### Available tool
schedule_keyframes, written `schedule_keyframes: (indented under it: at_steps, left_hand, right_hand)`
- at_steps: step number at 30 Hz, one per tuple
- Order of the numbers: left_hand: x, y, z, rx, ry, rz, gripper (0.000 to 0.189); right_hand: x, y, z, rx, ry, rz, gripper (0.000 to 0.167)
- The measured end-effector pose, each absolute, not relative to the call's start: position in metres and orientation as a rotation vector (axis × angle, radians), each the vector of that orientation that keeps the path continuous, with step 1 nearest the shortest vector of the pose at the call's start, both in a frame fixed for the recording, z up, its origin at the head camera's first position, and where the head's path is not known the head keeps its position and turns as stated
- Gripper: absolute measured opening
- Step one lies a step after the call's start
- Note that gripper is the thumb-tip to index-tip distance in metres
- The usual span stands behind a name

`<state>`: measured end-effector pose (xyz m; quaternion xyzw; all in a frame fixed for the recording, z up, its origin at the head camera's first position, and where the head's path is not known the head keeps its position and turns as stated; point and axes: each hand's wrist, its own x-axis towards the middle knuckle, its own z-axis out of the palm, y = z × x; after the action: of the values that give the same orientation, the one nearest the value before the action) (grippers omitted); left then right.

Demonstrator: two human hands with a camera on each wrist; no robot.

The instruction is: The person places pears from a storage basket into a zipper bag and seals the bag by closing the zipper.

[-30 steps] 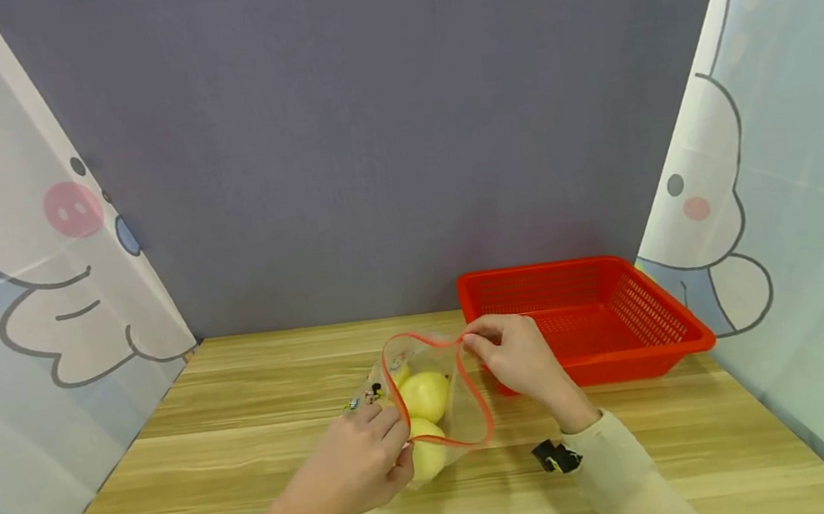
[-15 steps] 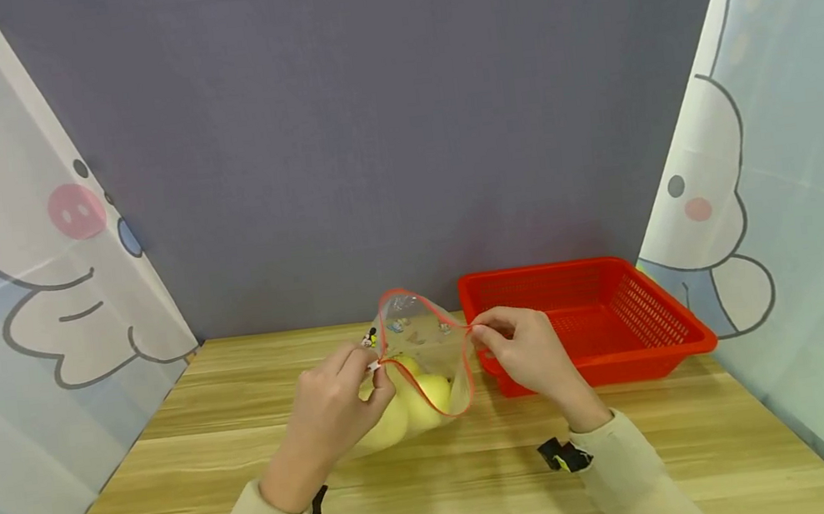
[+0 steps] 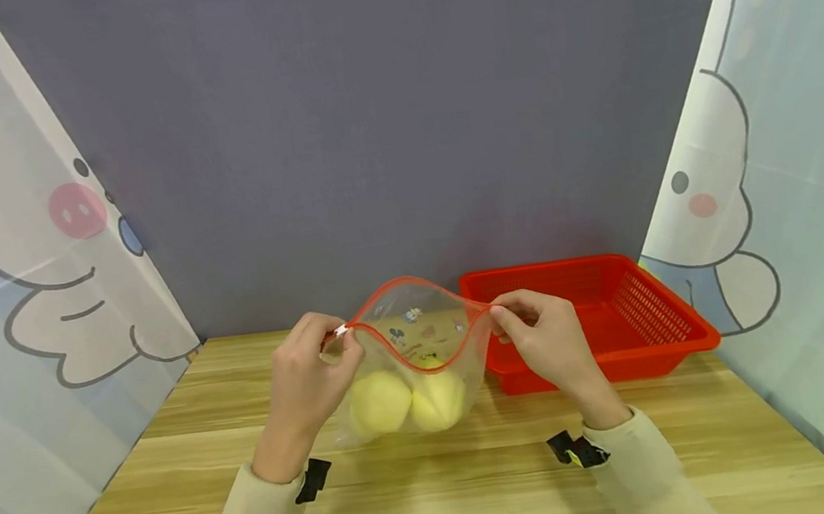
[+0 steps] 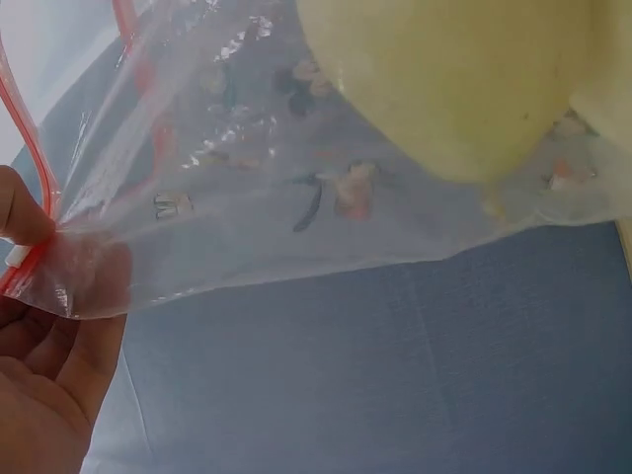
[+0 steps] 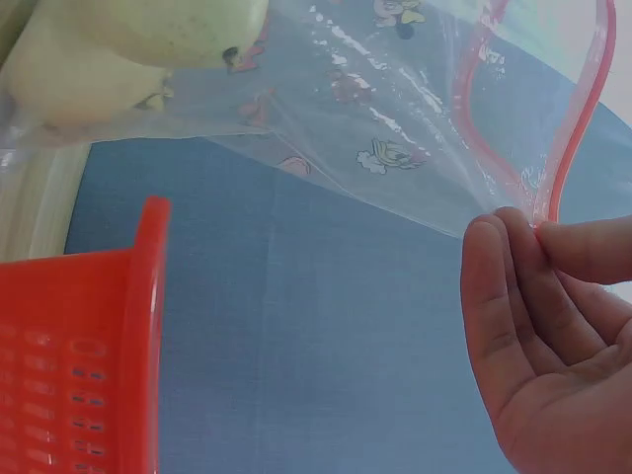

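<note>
A clear zip bag (image 3: 477, 355) with a red zip edge and small cartoon prints hangs between both hands, its mouth spread apart. Pale yellow-green fruits, perhaps pears (image 3: 380, 403), lie in the bottom of the bag. My left hand (image 3: 311, 368) pinches the left end of the zip by the white slider (image 3: 341, 330). At the opposite end of the zip, my right hand (image 3: 552, 338) pinches the corner between thumb and fingers. Both wrist views show these pinches, with the fruit (image 4: 464, 79) inside the plastic.
Behind my right hand stands a red plastic basket (image 3: 612, 366) with slotted walls. The wooden table (image 3: 437, 497) reaches back to a grey cloth backdrop (image 3: 368, 127). Printed curtains (image 3: 818, 248) flank it on both sides.
My left hand has moved up and to the left, and my right hand slightly up and right. The bag has been raised and its zip edge drawn wider, with the fruits now side by side.
</note>
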<state>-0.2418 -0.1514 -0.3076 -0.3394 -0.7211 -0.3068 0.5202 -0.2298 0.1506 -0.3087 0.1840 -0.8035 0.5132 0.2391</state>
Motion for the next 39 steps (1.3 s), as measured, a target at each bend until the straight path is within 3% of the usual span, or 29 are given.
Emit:
schedule_keyframes:
  at_steps: [9,26,39]
  left_hand:
    - [-0.247,-0.157,-0.305,-0.72,-1.732,-0.861,0.013]
    - [-0.247,-0.173,-0.308,-0.527,-1.89,-1.069,0.002]
    - [-0.243,-0.171,-0.303,-0.476,-2.111,-1.374,0.011]
  right_hand:
    - [-0.227,0.156,-0.305,0.493,-2.134,1.391,0.007]
    - [-0.224,0.17,-0.3,0.435,-2.121,1.406,0.012]
    - [-0.231,0.179,-0.299,0.346,-2.225,1.331,0.016]
